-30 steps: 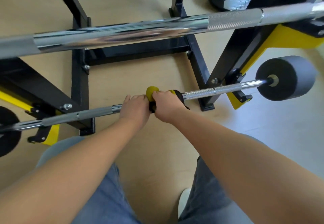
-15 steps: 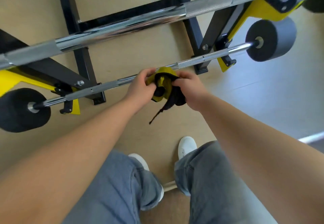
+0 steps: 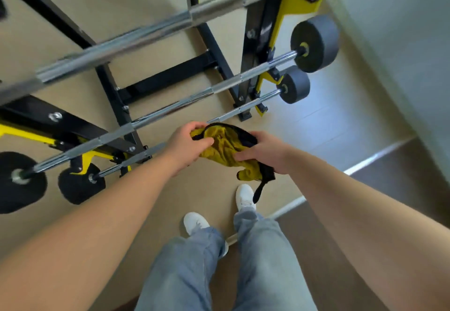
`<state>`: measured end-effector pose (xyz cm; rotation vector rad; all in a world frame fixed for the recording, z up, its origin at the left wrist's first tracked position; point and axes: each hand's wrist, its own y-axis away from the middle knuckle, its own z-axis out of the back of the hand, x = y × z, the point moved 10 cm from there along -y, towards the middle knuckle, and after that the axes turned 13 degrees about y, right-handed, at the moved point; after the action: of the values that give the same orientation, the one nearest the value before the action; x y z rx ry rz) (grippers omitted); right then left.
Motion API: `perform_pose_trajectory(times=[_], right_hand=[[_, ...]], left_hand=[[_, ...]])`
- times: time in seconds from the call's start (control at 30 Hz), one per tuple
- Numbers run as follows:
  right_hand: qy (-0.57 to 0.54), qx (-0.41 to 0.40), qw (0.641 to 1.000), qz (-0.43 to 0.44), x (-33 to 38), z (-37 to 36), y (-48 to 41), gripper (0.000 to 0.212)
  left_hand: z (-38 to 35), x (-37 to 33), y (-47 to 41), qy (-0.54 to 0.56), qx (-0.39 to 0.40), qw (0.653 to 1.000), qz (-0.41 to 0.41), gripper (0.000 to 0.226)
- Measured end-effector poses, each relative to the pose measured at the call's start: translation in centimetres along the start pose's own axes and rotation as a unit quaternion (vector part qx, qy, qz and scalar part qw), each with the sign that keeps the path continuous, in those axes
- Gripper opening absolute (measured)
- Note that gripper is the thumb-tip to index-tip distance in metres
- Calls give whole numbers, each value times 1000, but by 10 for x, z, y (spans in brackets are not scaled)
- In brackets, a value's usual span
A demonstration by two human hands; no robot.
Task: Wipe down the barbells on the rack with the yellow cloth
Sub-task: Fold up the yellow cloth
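Both hands have come off the bar since a second ago, when they were wrapped round it with the cloth bunched between them; now the cloth is held up in the air, clear of the rack. Left hand (image 3: 188, 146) pinches the upper left edge of the cloth (image 3: 225, 148) between thumb and fingers. Right hand (image 3: 264, 154) lies over the right side with fingers closed on the fabric, so the cloth is spread out a bit between the two. It's yellow with a black trim, and a black strap (image 3: 259, 190) dangles off its lower right corner.

Just beyond the hands runs the lowest barbell (image 3: 241, 109), thin and chrome, with a small dark weight (image 3: 295, 84) on its right end. Cloth isn't touching it as far as I can tell. Next one up is another thin barbell (image 3: 170, 109) with a bigger weight (image 3: 316, 42). Highest and nearest the camera is the thick bar (image 3: 146, 35), kinda blurry. All three sit slanted across the black and yellow rack (image 3: 253, 50).

Below the hands you can see jeans (image 3: 263, 249) and white shoes (image 3: 244, 196) on a tan floor (image 3: 207, 189).
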<state>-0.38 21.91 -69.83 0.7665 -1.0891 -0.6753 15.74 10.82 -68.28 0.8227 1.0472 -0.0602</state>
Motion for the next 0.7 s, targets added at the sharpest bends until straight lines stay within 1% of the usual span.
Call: perform_pose_trajectory(times=[0.1,0.13,0.2,0.27,0.37,0.43,0.5,0.63,0.7], right_hand=[[75,-46,996,11,28,41,57,59],[98,-69,993,17,37,56,74,59],[127,-125,984,32,55,84,108,50],[144,-181,972,49,72,111,142,46],[161,-256,951,67,91,151,189,49],[144,-288,944,76,97,175,215,50],[121,-313,938,88,102,199,235,45],[114,-352,921,124,115,247,266,25],[99,-353,918,151,120,269,277,23]], left_hand=[[14,-73,21,-77,-39,995,-48,34],[14,-100,29,-105,-41,991,-69,32],[10,-154,40,-142,-36,981,-125,28],[6,-208,51,-140,-27,974,-176,22],[-1,-273,66,-118,-4,966,-230,19],[-5,-311,77,-120,0,956,-267,12],[-11,-342,85,-105,6,948,-299,16],[-24,-399,92,-75,13,937,-342,30],[-33,-426,98,-64,15,932,-356,36]])
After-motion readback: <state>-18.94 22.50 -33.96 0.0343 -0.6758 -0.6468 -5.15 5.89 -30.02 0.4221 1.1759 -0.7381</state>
